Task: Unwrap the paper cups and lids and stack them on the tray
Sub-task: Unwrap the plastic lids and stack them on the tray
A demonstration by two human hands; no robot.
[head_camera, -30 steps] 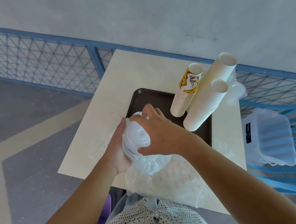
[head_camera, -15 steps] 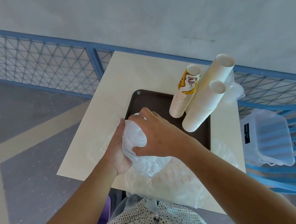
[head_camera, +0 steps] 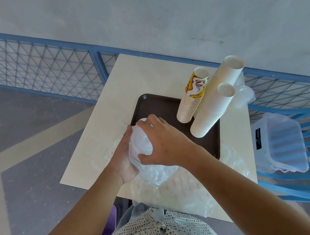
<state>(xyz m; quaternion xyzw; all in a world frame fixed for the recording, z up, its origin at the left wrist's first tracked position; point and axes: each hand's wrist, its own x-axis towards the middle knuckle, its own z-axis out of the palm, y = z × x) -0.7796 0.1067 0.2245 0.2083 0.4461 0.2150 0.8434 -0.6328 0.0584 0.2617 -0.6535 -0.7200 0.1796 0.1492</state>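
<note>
A stack of clear plastic lids (head_camera: 140, 143) in a thin plastic wrapper sits between both hands over the near left corner of the dark brown tray (head_camera: 158, 105). My left hand (head_camera: 123, 156) cups the stack from the left side. My right hand (head_camera: 164, 141) grips it from the top and right, fingers curled round the lids. Three cup stacks stand on the tray's right part: a yellow-printed stack (head_camera: 193, 98) and two plain white stacks (head_camera: 212, 111), (head_camera: 227, 74). The wrapper's loose end (head_camera: 156, 174) trails toward me.
The cream table (head_camera: 124, 82) holds crumpled clear wrappers (head_camera: 185, 190) at its near edge and another wrapper (head_camera: 244, 91) behind the cups. A clear plastic tub (head_camera: 279, 143) lies on a blue slatted chair at right. A blue mesh railing (head_camera: 41, 65) runs behind.
Both hands keep hold of the lid stack in almost the same place; my right hand's fingers have shifted slightly over the top of the lids.
</note>
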